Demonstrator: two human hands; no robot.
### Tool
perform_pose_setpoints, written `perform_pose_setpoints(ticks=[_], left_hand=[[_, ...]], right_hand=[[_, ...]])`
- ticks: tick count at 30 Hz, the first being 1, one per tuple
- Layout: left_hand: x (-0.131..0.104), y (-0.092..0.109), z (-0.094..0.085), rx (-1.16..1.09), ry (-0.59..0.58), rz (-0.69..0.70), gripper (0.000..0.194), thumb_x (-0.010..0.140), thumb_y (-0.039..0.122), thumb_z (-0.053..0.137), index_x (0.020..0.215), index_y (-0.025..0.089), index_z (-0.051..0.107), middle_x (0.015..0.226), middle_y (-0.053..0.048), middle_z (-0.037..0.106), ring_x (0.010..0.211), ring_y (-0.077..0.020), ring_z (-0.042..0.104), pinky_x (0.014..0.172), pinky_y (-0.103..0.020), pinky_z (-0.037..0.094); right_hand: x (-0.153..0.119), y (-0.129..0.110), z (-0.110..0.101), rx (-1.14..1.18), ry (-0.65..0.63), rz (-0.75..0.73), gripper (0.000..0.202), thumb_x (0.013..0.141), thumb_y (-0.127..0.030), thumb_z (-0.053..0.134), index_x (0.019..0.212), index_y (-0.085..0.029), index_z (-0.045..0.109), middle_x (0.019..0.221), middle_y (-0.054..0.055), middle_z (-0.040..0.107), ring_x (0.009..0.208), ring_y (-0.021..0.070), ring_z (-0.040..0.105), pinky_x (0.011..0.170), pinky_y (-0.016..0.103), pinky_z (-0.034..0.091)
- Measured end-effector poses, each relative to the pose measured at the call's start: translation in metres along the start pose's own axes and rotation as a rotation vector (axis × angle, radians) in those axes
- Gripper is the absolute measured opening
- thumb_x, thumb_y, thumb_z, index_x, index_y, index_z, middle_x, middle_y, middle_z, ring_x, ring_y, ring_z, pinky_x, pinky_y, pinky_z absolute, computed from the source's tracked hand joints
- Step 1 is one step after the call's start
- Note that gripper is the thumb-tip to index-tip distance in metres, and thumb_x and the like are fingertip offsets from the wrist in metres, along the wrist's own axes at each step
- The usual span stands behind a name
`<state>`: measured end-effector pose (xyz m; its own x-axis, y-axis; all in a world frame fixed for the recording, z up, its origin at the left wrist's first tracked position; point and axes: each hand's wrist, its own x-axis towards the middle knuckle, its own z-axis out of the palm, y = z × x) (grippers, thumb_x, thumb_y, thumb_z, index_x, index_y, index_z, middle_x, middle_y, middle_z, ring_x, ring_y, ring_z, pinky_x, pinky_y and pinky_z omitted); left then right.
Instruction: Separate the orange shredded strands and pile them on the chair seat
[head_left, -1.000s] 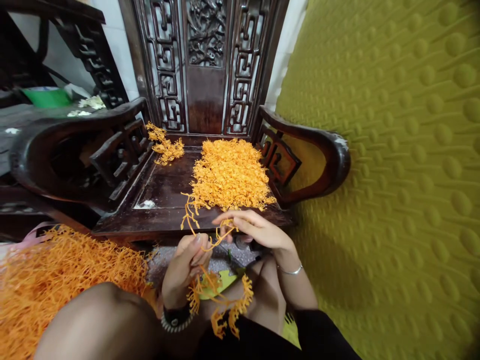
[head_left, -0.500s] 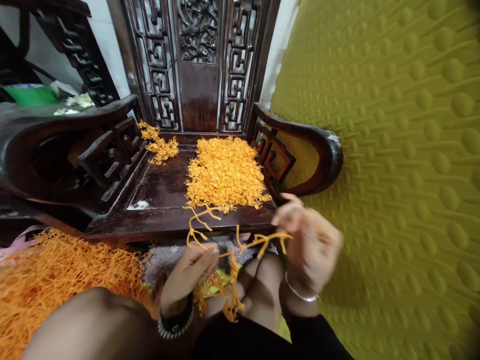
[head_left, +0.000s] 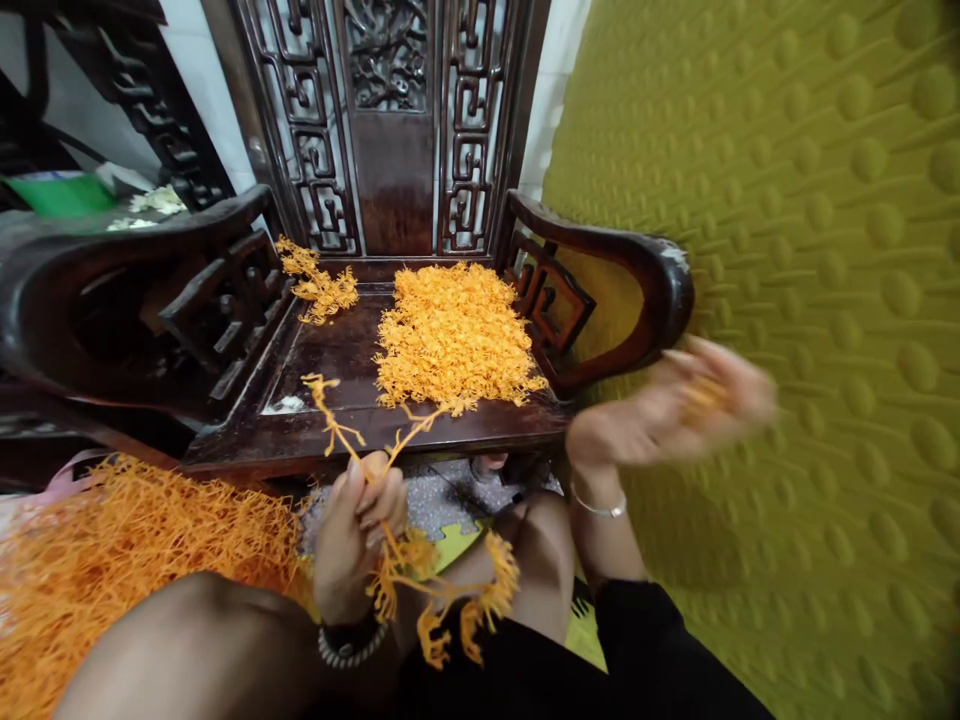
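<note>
Pinched in my left hand (head_left: 364, 520) are thin orange branched strands (head_left: 411, 432); some stick up past the fingers and others hang below toward my lap. My right hand (head_left: 694, 400) is out to the right, beyond the chair's armrest, blurred by motion. Something orange shows within its curled fingers. In front of me a thick pile of orange branched pieces (head_left: 457, 335) lies on the dark wooden chair seat (head_left: 322, 365). A smaller orange cluster (head_left: 322, 285) sits at the seat's back left corner.
A large heap of loose orange strands (head_left: 150, 540) is at the lower left beside my leg. Curved armrests (head_left: 667, 290) flank the seat. A green container (head_left: 64, 193) stands at the far left. A textured yellow-green surface (head_left: 825, 450) fills the right side.
My right hand has moved away from my left hand, outward to the right and slightly up. My left hand has shifted a little left, still holding strands, which now spread differently.
</note>
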<state>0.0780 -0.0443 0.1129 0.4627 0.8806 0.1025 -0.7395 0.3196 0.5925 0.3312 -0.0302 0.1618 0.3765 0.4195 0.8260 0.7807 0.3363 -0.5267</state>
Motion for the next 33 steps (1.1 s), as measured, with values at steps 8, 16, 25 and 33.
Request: perform_pose_setpoints(ticks=[8,16,25,33], left_hand=[[0.009,-0.005,0.018,-0.154,0.064,0.023,0.033,0.089,0.030,0.066,0.066,0.018,0.045,0.054,0.009,0.023,0.044,-0.0072,0.017,0.044,-0.015,0.035],[0.020,-0.008,0.016,-0.131,0.130,0.058,0.029,0.093,0.023,0.059,0.066,0.017,0.047,0.057,0.006,0.037,0.050,-0.0074,0.038,0.054,-0.016,0.044],[0.026,-0.017,0.014,-0.026,0.214,-0.040,0.023,0.093,0.018,0.055,0.070,0.018,0.052,0.064,0.004,0.039,0.054,-0.0090,0.042,0.060,-0.018,0.047],[0.030,-0.017,0.019,-0.047,0.190,0.061,0.028,0.095,0.021,0.049,0.068,0.019,0.046,0.067,0.003,0.036,0.057,-0.0099,0.039,0.063,-0.019,0.046]], right_hand=[[-0.025,0.039,0.071,-0.192,-0.529,0.152,0.049,0.082,-0.030,0.056,0.129,-0.016,0.056,0.144,0.017,0.045,0.140,0.0355,0.031,0.113,0.059,0.026],[-0.028,-0.034,0.022,0.528,-1.009,0.224,0.018,0.091,-0.032,0.060,0.095,-0.017,0.068,0.091,0.005,0.071,0.086,0.0157,0.066,0.085,0.030,0.052],[-0.039,-0.030,0.010,0.347,-1.118,-0.072,0.054,0.085,-0.031,0.070,0.134,-0.017,0.051,0.093,0.004,0.065,0.082,0.0153,0.062,0.077,0.029,0.051],[-0.060,-0.019,0.016,0.766,-1.263,0.616,0.046,0.100,-0.051,0.036,0.109,-0.015,0.063,0.084,0.004,0.066,0.069,0.0114,0.061,0.066,0.026,0.050]])
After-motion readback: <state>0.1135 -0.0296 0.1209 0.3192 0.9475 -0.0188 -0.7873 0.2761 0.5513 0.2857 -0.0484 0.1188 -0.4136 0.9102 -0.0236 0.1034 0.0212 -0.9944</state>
